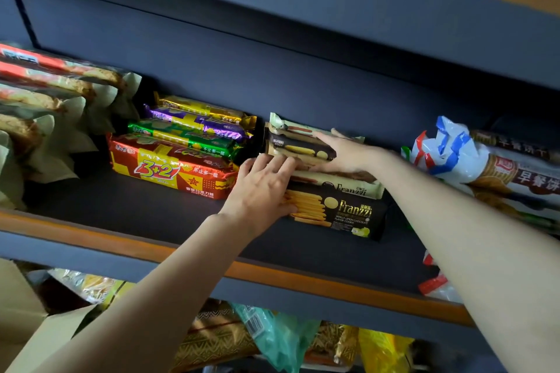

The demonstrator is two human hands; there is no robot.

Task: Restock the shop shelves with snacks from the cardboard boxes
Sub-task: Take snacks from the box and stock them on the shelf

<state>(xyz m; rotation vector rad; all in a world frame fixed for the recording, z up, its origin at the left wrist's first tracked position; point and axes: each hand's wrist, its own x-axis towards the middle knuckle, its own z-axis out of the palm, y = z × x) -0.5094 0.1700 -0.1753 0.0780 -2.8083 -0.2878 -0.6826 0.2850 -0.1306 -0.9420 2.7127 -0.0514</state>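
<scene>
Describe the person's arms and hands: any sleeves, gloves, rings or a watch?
Both forearms are bare as far as the view shows, with no sleeve edge in sight. The left hand and right hand wear no gloves. No ring, watch or wristband shows on either. The fingernails that show look short and unpainted.

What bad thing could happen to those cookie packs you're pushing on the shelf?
The Franzzi packs lie in a loose row, and the left hand and right hand press on them. A hard push might tip the rear packs out of line or crush the cookies inside. The row could also slide sideways into the red 3+2 pack or the blue-and-white bag beside it.
</scene>
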